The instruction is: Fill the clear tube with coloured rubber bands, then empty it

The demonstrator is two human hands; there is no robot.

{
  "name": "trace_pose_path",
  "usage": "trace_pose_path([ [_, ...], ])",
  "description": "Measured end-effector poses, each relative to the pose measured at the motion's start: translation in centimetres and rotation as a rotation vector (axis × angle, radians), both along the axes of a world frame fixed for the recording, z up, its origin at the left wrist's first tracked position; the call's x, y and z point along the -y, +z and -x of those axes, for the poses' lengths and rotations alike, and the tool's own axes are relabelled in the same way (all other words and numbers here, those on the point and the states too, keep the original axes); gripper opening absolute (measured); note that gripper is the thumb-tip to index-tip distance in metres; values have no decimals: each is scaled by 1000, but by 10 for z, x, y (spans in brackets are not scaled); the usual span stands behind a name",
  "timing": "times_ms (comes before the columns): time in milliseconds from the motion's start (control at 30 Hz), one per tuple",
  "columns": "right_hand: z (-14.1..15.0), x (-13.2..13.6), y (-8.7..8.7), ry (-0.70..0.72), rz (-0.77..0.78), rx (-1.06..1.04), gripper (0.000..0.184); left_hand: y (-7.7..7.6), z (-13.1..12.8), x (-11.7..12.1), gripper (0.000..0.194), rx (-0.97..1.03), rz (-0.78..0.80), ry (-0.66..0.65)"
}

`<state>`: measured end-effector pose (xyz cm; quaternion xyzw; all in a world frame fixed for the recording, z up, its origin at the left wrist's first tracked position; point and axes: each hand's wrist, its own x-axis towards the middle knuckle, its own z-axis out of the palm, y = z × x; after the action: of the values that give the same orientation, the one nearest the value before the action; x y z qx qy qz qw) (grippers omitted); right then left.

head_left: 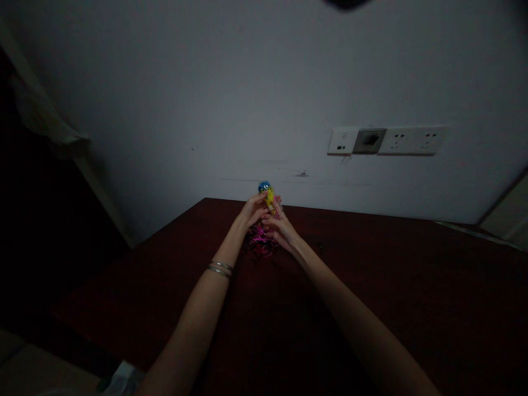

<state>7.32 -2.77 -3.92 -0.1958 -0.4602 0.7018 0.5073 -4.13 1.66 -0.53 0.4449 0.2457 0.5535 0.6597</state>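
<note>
Near the back edge of the table, both my hands are closed around a small shiny container. It looks see-through, blue at its upper end and yellow lower down, and it is held tilted. My left hand grips its left side with the fingertips. From below and the right, my right hand holds it, with fingers along its lower part. Under the hands lies a loose pile of thin pink strands on the tabletop, partly covered by my right hand. The strands' exact kind is too dim to make out.
The dark red table meets a pale wall at the back. A row of sockets is set in the wall at right. A small dark bit lies right of my right wrist. Pale cloth hangs at left.
</note>
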Motion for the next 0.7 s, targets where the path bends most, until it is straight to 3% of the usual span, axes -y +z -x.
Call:
trace_pose_path([
  [267,-1,0,0,9,57,-63,74,-4,0,-6,22,-7,-72,85],
  [433,5,4,-1,19,148,-108,59,-3,14,-12,18,23,-48,193],
  [700,8,-2,-11,-41,193,93,33,-2,44,-21,24,46,-19,363],
])
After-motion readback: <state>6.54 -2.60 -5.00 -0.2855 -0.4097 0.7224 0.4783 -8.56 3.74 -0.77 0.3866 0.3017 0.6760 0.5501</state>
